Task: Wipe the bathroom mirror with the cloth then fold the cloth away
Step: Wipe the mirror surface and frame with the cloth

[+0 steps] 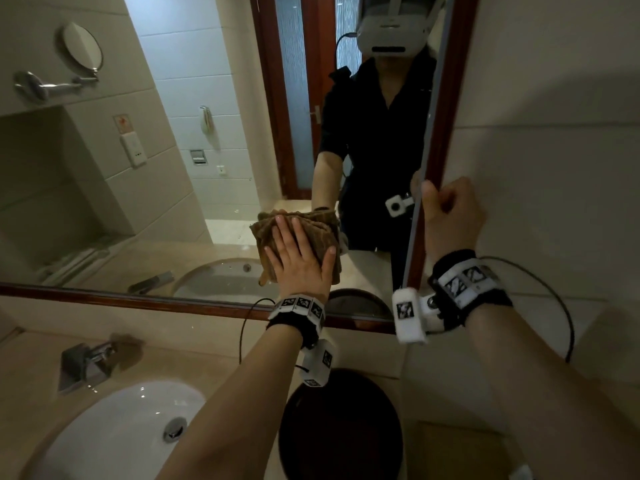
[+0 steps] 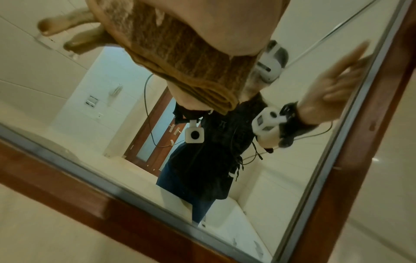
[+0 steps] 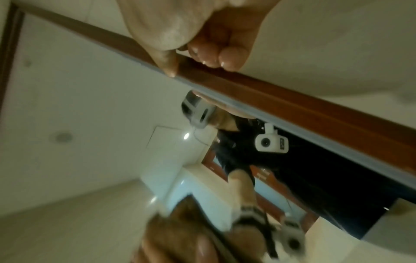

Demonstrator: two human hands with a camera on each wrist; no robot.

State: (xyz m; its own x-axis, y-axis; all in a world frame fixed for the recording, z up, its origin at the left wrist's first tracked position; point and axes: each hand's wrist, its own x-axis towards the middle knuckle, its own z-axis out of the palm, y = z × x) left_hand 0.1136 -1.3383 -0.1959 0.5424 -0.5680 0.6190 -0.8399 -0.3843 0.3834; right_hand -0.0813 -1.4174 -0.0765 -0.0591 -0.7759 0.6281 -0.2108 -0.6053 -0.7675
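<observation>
A folded brown cloth (image 1: pixel 320 228) lies flat against the glass of the wood-framed mirror (image 1: pixel 207 168), low and right of centre. My left hand (image 1: pixel 299 258) presses on it with straight, spread fingers. In the left wrist view the cloth (image 2: pixel 180 58) bunches under my palm (image 2: pixel 202 26), just above the mirror's bottom right corner. My right hand (image 1: pixel 450 209) is at the mirror frame's right side (image 1: pixel 438 150). Its thumb lies on the inner edge and its curled fingers (image 3: pixel 211 57) on the outer edge of the frame (image 3: pixel 292 110).
Below the mirror a beige counter (image 1: pixel 194 351) holds a white sink (image 1: pixel 114 438) with a chrome faucet (image 1: pixel 86 362) at the left. A dark round bin (image 1: pixel 343 427) stands under my left forearm. A tiled wall (image 1: pixel 554 133) runs along the right.
</observation>
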